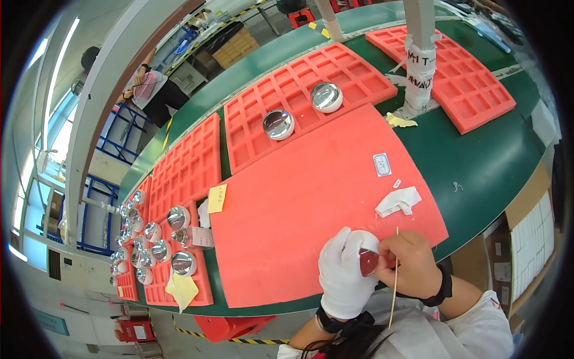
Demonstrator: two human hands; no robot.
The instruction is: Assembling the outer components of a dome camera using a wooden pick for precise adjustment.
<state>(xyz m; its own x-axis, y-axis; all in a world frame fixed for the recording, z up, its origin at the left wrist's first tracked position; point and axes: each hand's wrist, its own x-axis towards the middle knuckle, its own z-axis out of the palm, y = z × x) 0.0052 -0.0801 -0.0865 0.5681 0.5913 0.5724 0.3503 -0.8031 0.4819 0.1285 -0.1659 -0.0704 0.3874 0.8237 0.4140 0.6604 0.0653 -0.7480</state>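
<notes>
My left hand [342, 278], in a white glove, is wrapped round a mirror-faced dome [368, 262] whose shiny face looks dark red. A pale rim shows at its top; the gloved fingers hide much of the rest. In my bare right hand [414, 262] a thin wooden stick [393, 299] is pinched, standing nearly upright beside the dome. Whether its tip touches the dome I cannot tell. Both hands are over the near right edge of a flat red foam mat [299, 203]. A crumpled white cloth [399, 202] lies on the mat just beyond them.
Two mirrored domes [278, 124] sit on a red compartment tray [353, 66] behind the mat. Several more domes [161, 250] crowd trays at the left, by a clear bottle [197, 237] and a yellow cloth [182, 289]. A wrapped post [420, 78] rises at the back right.
</notes>
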